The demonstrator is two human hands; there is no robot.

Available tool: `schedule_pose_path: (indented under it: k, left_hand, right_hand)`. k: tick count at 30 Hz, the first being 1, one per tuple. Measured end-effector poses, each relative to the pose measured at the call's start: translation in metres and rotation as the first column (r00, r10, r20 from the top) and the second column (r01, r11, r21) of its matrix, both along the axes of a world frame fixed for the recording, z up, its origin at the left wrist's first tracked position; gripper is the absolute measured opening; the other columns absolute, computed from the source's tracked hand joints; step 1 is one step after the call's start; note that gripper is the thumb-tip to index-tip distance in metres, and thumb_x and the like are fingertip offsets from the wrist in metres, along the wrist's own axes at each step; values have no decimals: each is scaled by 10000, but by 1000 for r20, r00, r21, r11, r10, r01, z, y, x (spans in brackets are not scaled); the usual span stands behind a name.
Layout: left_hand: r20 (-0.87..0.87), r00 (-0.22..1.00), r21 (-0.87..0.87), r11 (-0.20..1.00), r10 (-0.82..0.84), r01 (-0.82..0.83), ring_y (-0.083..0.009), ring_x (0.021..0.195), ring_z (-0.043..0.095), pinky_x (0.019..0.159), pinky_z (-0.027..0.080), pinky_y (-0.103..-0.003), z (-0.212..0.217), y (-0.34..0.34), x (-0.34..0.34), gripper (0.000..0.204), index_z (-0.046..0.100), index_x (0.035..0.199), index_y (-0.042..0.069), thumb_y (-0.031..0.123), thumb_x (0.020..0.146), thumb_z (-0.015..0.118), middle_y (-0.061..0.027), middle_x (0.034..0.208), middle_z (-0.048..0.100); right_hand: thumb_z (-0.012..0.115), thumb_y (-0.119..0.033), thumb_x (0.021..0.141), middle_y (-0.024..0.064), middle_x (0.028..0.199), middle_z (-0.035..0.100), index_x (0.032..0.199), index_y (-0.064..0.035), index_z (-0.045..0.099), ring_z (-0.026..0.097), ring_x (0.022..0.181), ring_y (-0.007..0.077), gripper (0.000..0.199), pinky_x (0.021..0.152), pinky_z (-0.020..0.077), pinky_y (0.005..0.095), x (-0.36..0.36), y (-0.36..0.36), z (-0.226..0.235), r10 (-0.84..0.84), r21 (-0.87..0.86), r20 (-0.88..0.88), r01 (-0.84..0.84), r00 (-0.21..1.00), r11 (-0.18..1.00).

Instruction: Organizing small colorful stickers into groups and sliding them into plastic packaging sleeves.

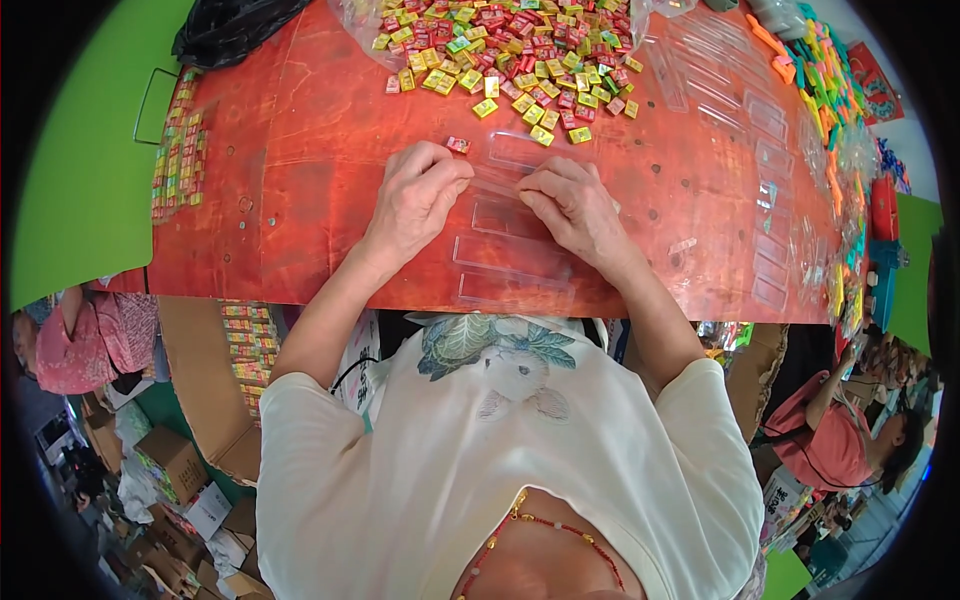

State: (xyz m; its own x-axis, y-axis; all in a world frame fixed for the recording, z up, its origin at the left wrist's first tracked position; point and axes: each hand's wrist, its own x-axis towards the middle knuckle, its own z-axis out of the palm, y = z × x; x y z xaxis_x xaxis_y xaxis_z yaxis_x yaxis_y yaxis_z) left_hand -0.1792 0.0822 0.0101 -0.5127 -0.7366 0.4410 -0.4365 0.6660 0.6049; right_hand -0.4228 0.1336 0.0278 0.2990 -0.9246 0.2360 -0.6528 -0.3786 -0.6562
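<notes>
Both hands pinch one clear plastic tray (505, 215) on the red table (300, 180): left hand (418, 195) at its left edge, right hand (570, 205) at its right. It looks light, thin, flexible and slippery, best held by the rims. Beyond the fingertips lies a heap of small red, yellow and green wrapped candies (510, 50); one stray red candy (458, 144) sits just past the left grip.

Counts: two hands on the table, left hand (415, 195) and right hand (572, 205). One stray red candy (458, 145) lay apart from the candy pile (505, 50); pile pieces were too many to count. About four clear plastic trays (510, 255) sat before the hands; more trays (765, 200) lay at right, count unclear. One black bag (230, 28).
</notes>
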Motion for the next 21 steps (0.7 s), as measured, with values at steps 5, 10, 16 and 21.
schedule_pose_path:
  k: [5,10,16,21]
  left_hand:
    - [-7,1000,-8,1000,-22,22,-255,938,601,878,451,-371,-6,2,0,133,706,985,58,36,854,710,-81,975,613]
    - [-76,997,3,1000,20,-20,-273,928,596,857,457,-397,8,8,-1,174,706,1020,84,40,852,713,-66,949,599]
    - [-274,960,228,974,51,14,-195,979,606,859,491,-311,28,15,-3,181,709,1061,60,-11,899,668,-93,1056,607]
    - [-564,810,406,908,161,102,-139,1058,579,926,483,-280,31,29,-22,391,576,1329,44,-11,946,634,-94,1206,592]
  right_hand:
    - [652,-161,916,71,875,632,994,-64,709,618,886,261,138,812,403,387,1,4,4,-9,38,-28,10,1000,999]
    - [659,-144,906,69,844,627,981,-67,708,619,850,263,118,792,406,385,6,11,24,-39,145,14,37,999,989]
    - [670,-122,895,90,832,625,966,-58,704,615,811,280,101,774,412,391,20,10,45,-18,88,2,17,1000,996]
    - [647,-108,968,14,855,646,1004,-27,680,632,843,114,95,772,473,279,34,9,25,-165,468,471,-88,866,879]
